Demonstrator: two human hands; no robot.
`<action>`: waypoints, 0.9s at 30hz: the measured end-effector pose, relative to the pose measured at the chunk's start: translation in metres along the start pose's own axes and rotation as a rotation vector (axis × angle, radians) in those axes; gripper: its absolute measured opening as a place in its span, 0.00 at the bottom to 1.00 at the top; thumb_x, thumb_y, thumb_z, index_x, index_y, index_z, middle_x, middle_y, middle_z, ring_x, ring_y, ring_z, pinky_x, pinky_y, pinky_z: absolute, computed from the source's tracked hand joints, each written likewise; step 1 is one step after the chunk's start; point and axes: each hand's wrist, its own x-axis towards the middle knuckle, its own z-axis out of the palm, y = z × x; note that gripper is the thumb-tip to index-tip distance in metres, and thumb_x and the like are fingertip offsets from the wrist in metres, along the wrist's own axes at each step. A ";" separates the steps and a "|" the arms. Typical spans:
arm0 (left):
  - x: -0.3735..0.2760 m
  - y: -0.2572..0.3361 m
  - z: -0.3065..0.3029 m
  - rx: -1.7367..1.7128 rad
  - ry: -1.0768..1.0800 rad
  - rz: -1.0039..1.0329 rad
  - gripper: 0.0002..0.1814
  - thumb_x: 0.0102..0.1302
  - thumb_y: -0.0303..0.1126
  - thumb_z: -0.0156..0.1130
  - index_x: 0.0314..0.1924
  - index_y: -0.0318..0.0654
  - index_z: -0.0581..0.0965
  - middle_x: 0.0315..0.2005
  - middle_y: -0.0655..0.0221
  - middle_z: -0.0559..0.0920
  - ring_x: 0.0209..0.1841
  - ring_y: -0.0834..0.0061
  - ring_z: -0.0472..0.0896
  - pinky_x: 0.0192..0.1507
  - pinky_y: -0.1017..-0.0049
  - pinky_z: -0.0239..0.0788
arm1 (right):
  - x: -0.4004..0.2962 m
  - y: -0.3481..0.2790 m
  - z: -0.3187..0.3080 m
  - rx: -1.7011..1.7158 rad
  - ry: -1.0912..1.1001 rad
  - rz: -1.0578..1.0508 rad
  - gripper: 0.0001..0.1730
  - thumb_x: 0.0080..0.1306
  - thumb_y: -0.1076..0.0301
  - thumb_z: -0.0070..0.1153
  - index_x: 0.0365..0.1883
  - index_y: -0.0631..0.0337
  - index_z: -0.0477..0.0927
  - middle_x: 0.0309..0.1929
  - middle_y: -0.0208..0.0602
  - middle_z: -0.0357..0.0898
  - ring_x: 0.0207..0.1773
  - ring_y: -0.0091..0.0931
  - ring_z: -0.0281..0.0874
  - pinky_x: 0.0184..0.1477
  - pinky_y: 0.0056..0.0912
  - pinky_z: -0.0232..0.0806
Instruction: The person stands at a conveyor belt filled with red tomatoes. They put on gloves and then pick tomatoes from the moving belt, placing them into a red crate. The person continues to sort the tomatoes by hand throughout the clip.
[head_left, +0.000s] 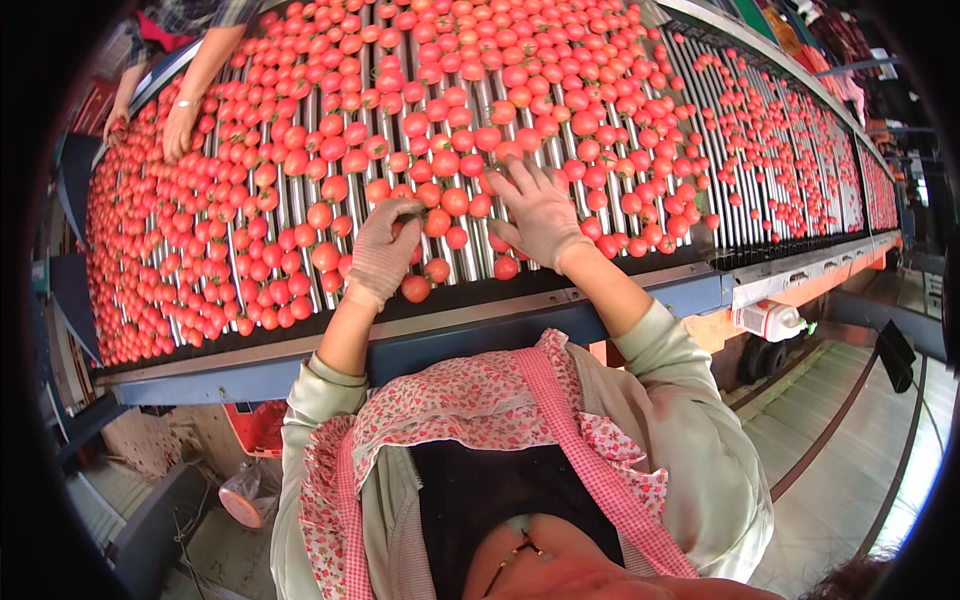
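Observation:
Many small red tomatoes (454, 201) lie over the steel rollers (480, 255) of a sorting conveyor in front of me. My left hand (386, 247), in a thin pale glove, is over the near part of the rollers with its fingers curled. Tomatoes touch or lie close to its fingertips; whether one is gripped inside is hidden. To its right, my gloved right hand (536, 214) reaches palm down with fingers spread. Its fingertips rest on or just above tomatoes, and a single tomato (506, 268) lies below its thumb, close to the conveyor's near edge.
A blue metal rail (480, 334) runs between my body and the rollers. At upper left, a co-worker's hand (180, 131) reaches among tomatoes. Another roller section (750, 150) continues rightward. A white bottle (772, 320) sits under the right rail; a red crate (256, 427) stands below left.

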 end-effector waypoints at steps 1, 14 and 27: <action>0.011 0.000 0.003 0.145 -0.022 0.088 0.12 0.65 0.27 0.59 0.48 0.37 0.79 0.45 0.62 0.81 0.47 0.66 0.81 0.50 0.71 0.72 | 0.010 0.000 0.002 0.001 0.026 0.003 0.40 0.60 0.47 0.63 0.68 0.49 0.66 0.71 0.47 0.57 0.74 0.47 0.53 0.70 0.53 0.52; 0.063 0.005 -0.010 0.517 0.028 0.149 0.16 0.63 0.27 0.55 0.50 0.38 0.78 0.49 0.56 0.80 0.52 0.52 0.78 0.55 0.61 0.71 | 0.158 0.070 -0.048 -0.204 -0.217 0.170 0.14 0.68 0.69 0.49 0.48 0.53 0.82 0.55 0.40 0.79 0.60 0.37 0.75 0.58 0.40 0.71; 0.110 -0.003 -0.092 0.939 0.472 0.235 0.17 0.64 0.31 0.60 0.53 0.39 0.78 0.55 0.57 0.77 0.58 0.55 0.74 0.63 0.60 0.63 | 0.144 0.120 -0.039 0.279 0.310 0.510 0.26 0.56 0.57 0.62 0.53 0.54 0.79 0.58 0.42 0.74 0.58 0.40 0.75 0.61 0.40 0.67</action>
